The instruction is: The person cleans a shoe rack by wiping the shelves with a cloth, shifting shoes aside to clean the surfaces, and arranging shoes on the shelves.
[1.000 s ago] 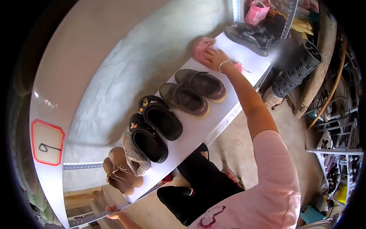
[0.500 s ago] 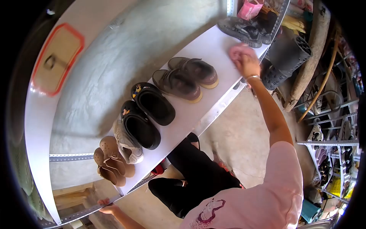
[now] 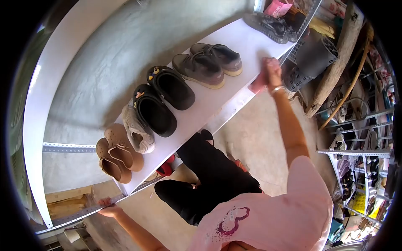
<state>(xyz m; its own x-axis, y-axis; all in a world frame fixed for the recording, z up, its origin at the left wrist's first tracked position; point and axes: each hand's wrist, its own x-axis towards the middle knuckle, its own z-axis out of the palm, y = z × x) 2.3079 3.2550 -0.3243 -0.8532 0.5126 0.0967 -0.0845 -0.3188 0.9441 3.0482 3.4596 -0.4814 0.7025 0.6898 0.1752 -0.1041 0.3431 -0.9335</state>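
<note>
- Pink shirt point(image 3: 268, 221), dk print on front, nearest cam; blk trousers point(image 3: 217, 171) beyond, legs bent, running in twd shelf.
- L hand point(image 3: 109, 209): at perforated metal bar point(image 3: 79, 216), lower L of view, fingers touching it. Firm grip or just resting, can't tell (blurry).
- R hand point(image 3: 274, 74): bracelet at wrist, fingers curled narrow & bunched on pink cloth point(image 3: 258, 83). Some motion blur.
- Cloth loc: front edge of wht shelf board point(image 3: 209, 104), twd its far end, betw grey-brown shoes & blk shoes. Part hangs out past fingers; exact contact w/ board unclear.
- On board, from L-hand end outward: tan clogs point(image 3: 112, 161), pr, side by side; lt grey sneakers point(image 3: 136, 127) just beside, count unclear; blk clogs point(image 3: 146, 100), pr, small charms on toes; grey-brown shoes point(image 3: 199, 69), pr, pale soles; blk shoes point(image 3: 268, 27) at far end, near upright.
- Under board: red & blk item point(image 3: 165, 167), partly hidden.
- Past board, R side: dk perforated item point(image 3: 299, 75), partly smeared; thick log point(image 3: 335, 62) leaning, thin stick near it.
- Behind shelf: pale wall point(image 3: 104, 83); pink bag point(image 3: 278, 8) by far corner.
- Far R: metal rack point(image 3: 368, 152) w/ more shoes, yellow item point(image 3: 359, 203) low down.
</note>
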